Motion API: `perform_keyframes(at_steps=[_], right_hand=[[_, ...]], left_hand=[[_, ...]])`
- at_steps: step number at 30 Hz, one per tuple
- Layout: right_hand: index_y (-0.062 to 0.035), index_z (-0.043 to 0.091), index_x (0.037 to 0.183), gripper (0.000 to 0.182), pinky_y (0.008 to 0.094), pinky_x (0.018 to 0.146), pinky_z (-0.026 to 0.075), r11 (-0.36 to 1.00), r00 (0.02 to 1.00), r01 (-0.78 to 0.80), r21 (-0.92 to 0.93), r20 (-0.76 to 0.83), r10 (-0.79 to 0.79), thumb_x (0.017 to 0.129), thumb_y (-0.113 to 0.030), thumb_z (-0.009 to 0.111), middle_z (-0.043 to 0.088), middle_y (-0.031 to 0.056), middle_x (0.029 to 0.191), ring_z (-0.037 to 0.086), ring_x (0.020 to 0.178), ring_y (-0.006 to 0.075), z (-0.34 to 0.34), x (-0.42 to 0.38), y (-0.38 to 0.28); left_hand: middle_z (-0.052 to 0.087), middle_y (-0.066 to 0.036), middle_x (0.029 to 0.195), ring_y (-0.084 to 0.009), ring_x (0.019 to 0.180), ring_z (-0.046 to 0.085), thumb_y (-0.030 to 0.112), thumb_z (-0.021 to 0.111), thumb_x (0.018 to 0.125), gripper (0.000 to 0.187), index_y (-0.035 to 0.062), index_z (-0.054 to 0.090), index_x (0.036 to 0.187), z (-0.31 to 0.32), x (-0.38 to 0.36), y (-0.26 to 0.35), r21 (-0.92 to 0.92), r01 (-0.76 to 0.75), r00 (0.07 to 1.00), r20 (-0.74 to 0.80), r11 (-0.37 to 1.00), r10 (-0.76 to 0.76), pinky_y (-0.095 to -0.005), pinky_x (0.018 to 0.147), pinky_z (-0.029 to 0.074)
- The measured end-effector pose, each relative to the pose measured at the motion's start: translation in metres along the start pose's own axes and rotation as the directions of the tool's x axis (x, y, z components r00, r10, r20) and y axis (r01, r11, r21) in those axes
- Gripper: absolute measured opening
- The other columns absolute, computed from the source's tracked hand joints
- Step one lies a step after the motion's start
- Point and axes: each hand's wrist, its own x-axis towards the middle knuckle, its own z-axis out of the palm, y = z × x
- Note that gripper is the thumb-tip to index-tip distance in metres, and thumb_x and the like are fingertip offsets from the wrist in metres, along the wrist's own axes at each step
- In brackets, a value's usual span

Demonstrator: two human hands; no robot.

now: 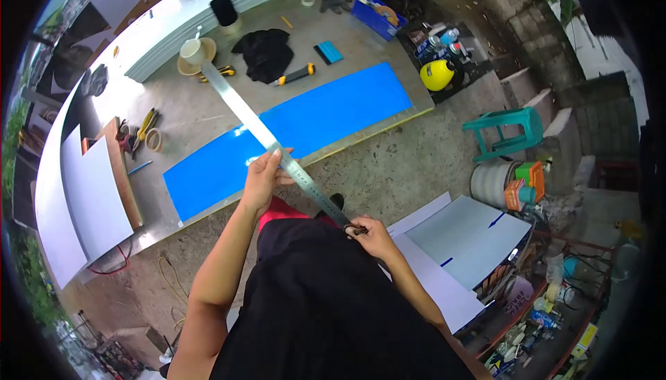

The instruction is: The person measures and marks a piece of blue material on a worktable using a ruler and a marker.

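A long metal ruler (248, 118) slants across the view, over a blue sheet (333, 111) that lies along the table's near edge. My left hand (267, 177) is closed around the ruler near its middle, at the sheet's near edge. At the ruler's lower end, my right hand (372, 236) is closed on it, with a small dark item by the fingers that I cannot make out. The ruler's far end reaches up beside a cup (192, 52) on a saucer. A yellow-and-black cutter (296, 75) and a black cloth (264, 54) lie beyond the sheet.
On the table (182, 106) are a blue squeegee (328, 52), a phone (223, 10), a tape roll (154, 140) and a blue bin (375, 16). White panels (97, 196) lie at the left. A green stool (505, 132) and a yellow bottle (436, 75) are at the right.
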Motion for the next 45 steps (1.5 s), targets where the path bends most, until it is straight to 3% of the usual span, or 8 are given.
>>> perform_keyframes(at_steps=[2,11,13,19,27,36,41,45], right_hand=[[0.0005,0.072,0.103,0.014,0.0292,0.074,0.052,0.964,0.984,-0.045,0.261,-0.155,0.088,0.099,-0.013,0.072,0.069,0.0062,0.086,0.069,0.081,0.0138,-0.017,-0.011,0.018],[0.0018,0.072,0.102,0.013,0.0294,0.068,0.049,0.995,0.922,-0.066,0.077,-0.378,0.091,0.099,-0.011,0.07,0.066,0.007,0.085,0.063,0.074,0.0141,-0.087,0.005,0.062],[0.0013,0.072,0.102,0.012,0.0299,0.068,0.05,0.995,0.898,-0.082,0.051,-0.429,0.096,0.099,-0.01,0.07,0.067,0.0089,0.086,0.065,0.073,0.0173,-0.095,0.015,0.076],[0.0007,0.071,0.102,0.011,0.0307,0.072,0.053,0.97,0.828,-0.219,0.103,-0.506,0.241,0.099,-0.01,0.072,0.068,0.0098,0.088,0.068,0.077,0.0183,-0.122,0.034,0.088],[0.0002,0.071,0.103,0.013,0.0331,0.071,0.051,0.956,0.818,-0.278,0.096,-0.498,0.288,0.099,-0.012,0.073,0.067,0.0091,0.085,0.062,0.074,0.0194,-0.142,0.119,0.105],[0.0013,0.072,0.116,0.021,0.0292,0.071,0.054,0.937,0.8,-0.293,0.19,-0.487,0.349,0.1,-0.012,0.074,0.072,0.0069,0.084,0.068,0.077,0.0128,-0.186,0.212,0.117],[-0.0005,0.051,0.099,0.028,0.0255,0.068,0.053,0.917,0.783,-0.258,0.303,-0.491,0.382,0.096,-0.006,0.078,0.07,0.0088,0.082,0.07,0.075,0.013,-0.208,0.237,0.123],[-0.0002,0.053,0.101,0.025,0.0256,0.069,0.053,0.916,0.813,-0.225,0.331,-0.454,0.364,0.097,-0.006,0.077,0.07,0.0092,0.082,0.071,0.077,0.0134,-0.214,0.243,0.138]], left_hand=[[0.074,-0.01,0.105,-0.0177,0.085,0.074,0.033,0.052,0.113,0.041,0.0002,0.062,0.136,0.028,0.025,-0.017,0.072,0.01,0.998,0.064,0.997,-0.015,-0.0314,0.078,0.064],[0.074,-0.013,0.116,-0.0178,0.096,0.072,0.025,0.058,0.11,0.039,-0.0032,0.059,0.138,0.066,0.109,-0.049,0.539,-0.071,0.995,0.095,0.839,0.023,-0.0331,0.085,0.058],[0.077,-0.013,0.109,-0.0213,0.092,0.073,0.018,0.064,0.105,0.038,-0.0001,0.061,0.138,0.067,0.132,-0.051,0.729,-0.103,0.995,0.077,0.677,0.068,-0.0364,0.083,0.057],[0.071,-0.015,0.111,-0.033,0.102,0.068,0.011,0.068,0.097,0.035,0.0027,0.063,0.13,0.08,0.23,-0.072,0.808,-0.33,0.94,0.231,0.489,0.251,-0.0447,0.093,0.051],[0.059,-0.017,0.13,-0.0366,0.122,0.056,0.014,0.073,0.092,0.055,0.0064,0.053,0.142,0.115,0.311,-0.069,0.881,-0.386,0.893,0.282,0.275,0.352,-0.0477,0.103,0.043],[0.037,-0.016,0.161,-0.0381,0.15,0.037,0.034,0.083,0.084,0.088,0.0132,0.04,0.159,0.156,0.368,-0.093,0.891,-0.448,0.836,0.39,0.072,0.386,-0.0553,0.124,0.028],[0.032,-0.006,0.169,-0.0346,0.155,0.028,0.059,0.08,0.08,0.099,0.0233,0.038,0.163,0.174,0.382,-0.107,0.956,-0.289,0.89,0.289,-0.053,0.353,-0.0562,0.129,0.014],[0.033,-0.001,0.169,-0.0316,0.157,0.025,0.073,0.074,0.078,0.1,0.029,0.04,0.162,0.177,0.385,-0.117,0.96,-0.221,0.902,0.268,-0.173,0.338,-0.0589,0.129,0.011]])
